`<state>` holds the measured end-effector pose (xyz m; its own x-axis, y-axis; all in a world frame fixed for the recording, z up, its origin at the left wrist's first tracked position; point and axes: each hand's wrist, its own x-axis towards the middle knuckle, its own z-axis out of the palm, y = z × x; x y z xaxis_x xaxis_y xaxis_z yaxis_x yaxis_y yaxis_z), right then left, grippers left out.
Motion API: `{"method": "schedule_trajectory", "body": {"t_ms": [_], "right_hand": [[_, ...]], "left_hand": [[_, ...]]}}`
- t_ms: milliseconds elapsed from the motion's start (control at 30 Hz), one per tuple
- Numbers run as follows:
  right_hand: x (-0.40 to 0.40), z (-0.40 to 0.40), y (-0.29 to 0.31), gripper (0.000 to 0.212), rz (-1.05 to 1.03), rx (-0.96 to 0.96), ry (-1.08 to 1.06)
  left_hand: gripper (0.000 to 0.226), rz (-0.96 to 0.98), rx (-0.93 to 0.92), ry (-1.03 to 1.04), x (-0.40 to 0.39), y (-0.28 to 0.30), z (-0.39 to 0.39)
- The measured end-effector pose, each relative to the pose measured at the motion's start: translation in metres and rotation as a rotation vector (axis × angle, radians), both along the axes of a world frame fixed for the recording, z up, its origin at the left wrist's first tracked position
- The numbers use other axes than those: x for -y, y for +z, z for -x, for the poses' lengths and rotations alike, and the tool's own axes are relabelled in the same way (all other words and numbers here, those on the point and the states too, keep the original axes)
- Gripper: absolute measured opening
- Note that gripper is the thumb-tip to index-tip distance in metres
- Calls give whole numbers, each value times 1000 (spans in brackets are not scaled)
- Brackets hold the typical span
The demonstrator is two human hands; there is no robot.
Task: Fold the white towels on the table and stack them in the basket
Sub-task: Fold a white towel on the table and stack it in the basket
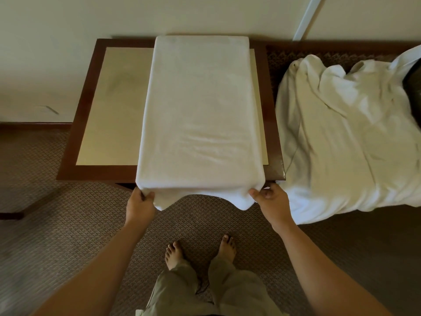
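A white towel (200, 110) is being held flat along the table (95, 174), lying lengthwise from the far edge by the wall (57, 42) to the near edge, where its end is hanging over toward the floor. It is lying in a long, folded rectangle, with doubled layers being shown at the near end. The near left corner of the towel is being pinched by the left hand (140, 204), the thumb being pressed on top and the fingers being curled under the cloth. The near right corner is being pinched by the right hand (270, 200) in the same way, the thumb being laid against the hanging edge. Both hands are being kept just below the near edge of the table, well apart from each other, with the width of the towel between them. The table is being shown as a pale top set in a dark brown wooden frame; its left part is being left uncovered by the towel. A heap of white cloth (346, 137) is lying crumpled to the right of the table, just beside it, over a dark surface whose kind cannot be told. A patterned brown carpet (57, 224) is being stood on by two bare feet (174, 254), with loose grey-green trousers (205, 290) being seen above them. No writing, label or brand can be read anywhere.
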<state>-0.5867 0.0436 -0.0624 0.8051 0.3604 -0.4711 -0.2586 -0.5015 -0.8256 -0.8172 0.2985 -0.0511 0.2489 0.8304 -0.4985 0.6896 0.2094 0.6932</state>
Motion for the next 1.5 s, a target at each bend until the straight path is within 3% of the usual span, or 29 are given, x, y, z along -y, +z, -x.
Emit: {"method": "schedule_trajectory", "body": {"t_ms": [133,300,533,667,800,933,1100,1400,1500], "right_hand": [[-7,-5,-5,18,-42,-107,95],[-4,-5,-9,36,-4,-87,177],[-2,4,2,48,-127,-220,88],[-15,3,-1,36,-158,-287,78],[-14,9,0,56,-206,-329,94],[-8,19,5,21,-255,-476,-8],[-2,18,8,36,-368,-668,-100],[-12,3,13,28,-186,-508,47],[-10,2,13,28,-166,-355,80]], "left_hand": [[13,26,-18,19,-1,-8,3],[21,124,-55,-96,4,-8,4],[17,134,-67,-108,4,0,32],[12,88,-70,-83,-1,3,33],[13,53,-87,-58,-5,1,31],[19,91,-38,-12,-5,3,28],[20,-23,125,47,-9,14,25],[15,-120,56,48,-8,14,20],[16,-134,54,60,-10,14,22]]}}
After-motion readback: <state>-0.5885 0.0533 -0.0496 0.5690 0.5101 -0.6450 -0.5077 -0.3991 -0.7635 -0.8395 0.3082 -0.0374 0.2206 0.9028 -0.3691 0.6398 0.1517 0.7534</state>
